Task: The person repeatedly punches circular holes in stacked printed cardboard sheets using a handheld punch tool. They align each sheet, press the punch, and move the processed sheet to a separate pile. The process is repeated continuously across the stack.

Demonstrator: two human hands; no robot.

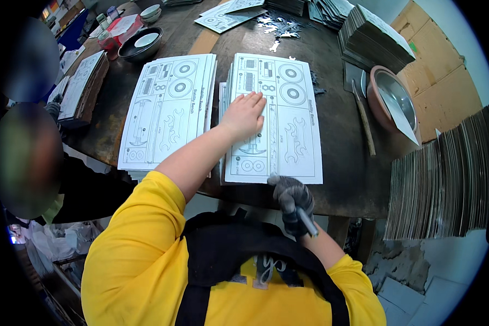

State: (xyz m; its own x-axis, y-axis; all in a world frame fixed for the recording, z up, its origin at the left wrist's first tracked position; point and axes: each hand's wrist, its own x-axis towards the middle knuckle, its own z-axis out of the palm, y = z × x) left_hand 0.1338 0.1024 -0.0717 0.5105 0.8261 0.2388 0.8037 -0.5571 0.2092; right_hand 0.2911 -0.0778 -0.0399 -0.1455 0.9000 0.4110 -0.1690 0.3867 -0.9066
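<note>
My bare left hand (244, 116) lies flat, fingers stretched out, on a stack of printed cardboard sheets (296, 127) with line drawings of wrenches, washers and a hammer-like tool. At the stack's near edge, my right hand (292, 198) in a grey glove is closed around a grey rod-shaped tool (308, 223). The tool's back end sticks out toward my body; its front end is hidden, so I cannot tell its kind. Left of my left hand, a second stack of the same printed sheets (165, 108) sits under my forearm.
Small wrench-shaped cutouts (280, 27) lie scattered at the back. On the right are a long-handled tool (364, 117), a pink basin (372, 95) and tall cardboard stacks (440, 179). Bowls (141, 46) stand back left. A person (87, 185) is at the left beside another sheet stack (84, 87).
</note>
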